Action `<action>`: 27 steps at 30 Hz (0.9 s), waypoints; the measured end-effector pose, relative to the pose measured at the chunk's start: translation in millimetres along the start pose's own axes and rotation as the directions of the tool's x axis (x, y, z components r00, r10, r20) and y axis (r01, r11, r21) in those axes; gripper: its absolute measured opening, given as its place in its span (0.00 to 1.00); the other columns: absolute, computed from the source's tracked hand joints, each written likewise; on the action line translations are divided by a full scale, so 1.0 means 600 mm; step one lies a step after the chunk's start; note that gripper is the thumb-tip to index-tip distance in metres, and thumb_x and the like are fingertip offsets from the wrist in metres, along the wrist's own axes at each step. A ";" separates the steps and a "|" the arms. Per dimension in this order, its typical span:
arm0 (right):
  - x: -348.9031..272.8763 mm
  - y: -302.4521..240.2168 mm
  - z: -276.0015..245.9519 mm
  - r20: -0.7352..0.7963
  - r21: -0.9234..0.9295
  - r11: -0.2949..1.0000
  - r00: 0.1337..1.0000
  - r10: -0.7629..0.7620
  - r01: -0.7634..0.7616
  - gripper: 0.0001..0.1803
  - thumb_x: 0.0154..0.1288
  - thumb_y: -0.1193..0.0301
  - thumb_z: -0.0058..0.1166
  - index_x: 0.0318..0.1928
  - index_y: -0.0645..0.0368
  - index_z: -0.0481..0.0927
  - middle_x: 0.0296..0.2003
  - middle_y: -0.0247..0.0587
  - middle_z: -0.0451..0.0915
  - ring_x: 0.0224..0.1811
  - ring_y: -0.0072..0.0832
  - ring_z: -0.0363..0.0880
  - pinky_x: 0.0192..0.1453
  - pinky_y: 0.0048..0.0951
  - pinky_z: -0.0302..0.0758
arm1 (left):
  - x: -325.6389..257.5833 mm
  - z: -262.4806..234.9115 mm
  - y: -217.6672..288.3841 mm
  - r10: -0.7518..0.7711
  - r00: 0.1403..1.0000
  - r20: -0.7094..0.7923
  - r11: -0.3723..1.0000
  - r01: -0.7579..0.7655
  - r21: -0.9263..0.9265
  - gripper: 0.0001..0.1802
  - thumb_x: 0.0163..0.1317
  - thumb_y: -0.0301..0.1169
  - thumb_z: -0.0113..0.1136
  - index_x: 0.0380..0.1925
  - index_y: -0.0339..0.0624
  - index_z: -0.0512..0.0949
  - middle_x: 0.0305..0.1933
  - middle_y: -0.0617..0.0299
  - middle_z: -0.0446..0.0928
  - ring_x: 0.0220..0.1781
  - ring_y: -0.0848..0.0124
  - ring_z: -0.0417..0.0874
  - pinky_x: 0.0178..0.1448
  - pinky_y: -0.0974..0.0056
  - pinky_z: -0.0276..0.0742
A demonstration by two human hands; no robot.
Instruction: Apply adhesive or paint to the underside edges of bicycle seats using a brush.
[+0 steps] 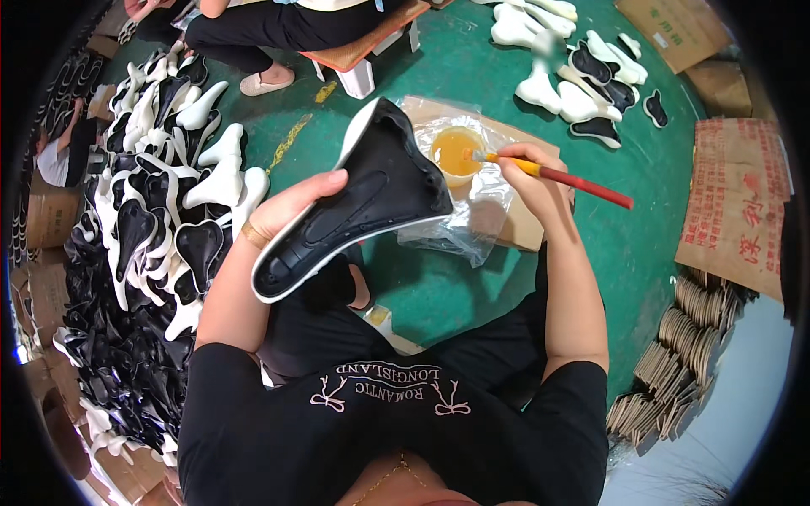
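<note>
My left hand [297,201] grips the edge of a bicycle saddle [359,190], thumb on top. It has a black plastic shell edged with white foam, the black underside facing up. Its narrow nose points toward me, and the wide end lies away. Between the fingers of my right hand [533,179] is a paintbrush [584,185] with a red and yellow handle. Its bristles are at the right side of a round tub [460,180] of amber, glue-like liquid. Under the tub lies clear plastic film [477,229] on a cardboard box [525,221].
White foam saddle pads [224,164] and black shells [126,354] are heaped on the left. More saddle parts [582,93] lie at the far right. Stacked cardboard pieces [675,363] and a printed brown sack [734,202] stand on the right. Another person sits on a stool [363,55] ahead.
</note>
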State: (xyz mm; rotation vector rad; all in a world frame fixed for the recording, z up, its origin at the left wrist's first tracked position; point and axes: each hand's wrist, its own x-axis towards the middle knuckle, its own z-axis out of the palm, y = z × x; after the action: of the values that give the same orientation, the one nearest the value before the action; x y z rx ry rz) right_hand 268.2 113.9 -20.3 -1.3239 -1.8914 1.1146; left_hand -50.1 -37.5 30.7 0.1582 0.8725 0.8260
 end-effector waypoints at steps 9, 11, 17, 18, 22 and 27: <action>0.037 -0.002 -0.010 -0.076 0.310 0.951 0.996 0.036 -0.011 0.07 0.61 0.74 0.60 0.38 0.64 0.84 0.33 0.38 0.84 0.35 0.23 0.82 0.40 0.24 0.77 | 0.056 0.017 0.004 -0.002 0.999 0.037 0.979 -0.005 0.202 0.22 0.69 0.42 0.57 0.52 0.34 0.77 0.43 0.56 0.84 0.35 0.73 0.87 0.38 0.70 0.85; 0.033 -0.011 -0.024 -0.104 0.499 0.865 0.995 0.005 0.048 0.06 0.64 0.74 0.59 0.39 0.65 0.83 0.31 0.37 0.83 0.33 0.21 0.82 0.39 0.23 0.78 | 0.055 0.020 0.005 -0.021 1.000 -0.006 0.980 0.022 0.197 0.22 0.68 0.42 0.58 0.52 0.34 0.77 0.43 0.55 0.84 0.35 0.73 0.87 0.38 0.69 0.86; 0.023 -0.023 -0.023 -0.003 0.611 0.790 0.998 -0.058 0.048 0.07 0.64 0.74 0.61 0.39 0.67 0.82 0.31 0.38 0.83 0.33 0.21 0.82 0.40 0.22 0.80 | 0.056 0.035 -0.004 -0.026 1.000 -0.002 0.994 0.026 0.107 0.24 0.66 0.41 0.60 0.54 0.34 0.75 0.43 0.51 0.84 0.35 0.70 0.88 0.37 0.69 0.87; 0.021 -0.025 -0.023 -0.006 0.540 0.840 0.999 -0.051 0.047 0.07 0.64 0.74 0.61 0.38 0.67 0.82 0.32 0.38 0.83 0.32 0.20 0.81 0.40 0.22 0.79 | 0.056 0.036 -0.004 -0.032 0.999 -0.001 0.995 0.032 0.096 0.24 0.66 0.41 0.60 0.54 0.33 0.75 0.43 0.51 0.84 0.35 0.70 0.88 0.37 0.70 0.87; 0.018 -0.033 -0.022 -0.041 0.494 0.862 0.993 -0.110 0.116 0.06 0.63 0.75 0.60 0.37 0.66 0.82 0.32 0.37 0.82 0.33 0.20 0.80 0.40 0.21 0.76 | 0.058 0.035 -0.005 -0.029 0.999 0.030 0.992 0.025 0.120 0.26 0.66 0.40 0.61 0.57 0.32 0.73 0.44 0.51 0.84 0.36 0.70 0.88 0.37 0.71 0.87; 0.020 -0.040 -0.029 0.010 0.325 0.919 0.971 -0.239 0.223 0.04 0.62 0.76 0.58 0.35 0.65 0.81 0.33 0.36 0.80 0.35 0.20 0.77 0.42 0.23 0.74 | 0.057 0.031 -0.003 -0.043 0.996 0.081 0.989 0.031 0.145 0.30 0.66 0.40 0.60 0.62 0.32 0.68 0.47 0.51 0.82 0.37 0.72 0.88 0.38 0.72 0.86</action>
State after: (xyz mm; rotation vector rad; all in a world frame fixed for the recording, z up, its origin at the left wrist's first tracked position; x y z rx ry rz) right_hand 267.3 126.7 9.2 -0.8753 -1.7525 1.2745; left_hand -23.3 -11.1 21.0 0.2995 0.8534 0.7167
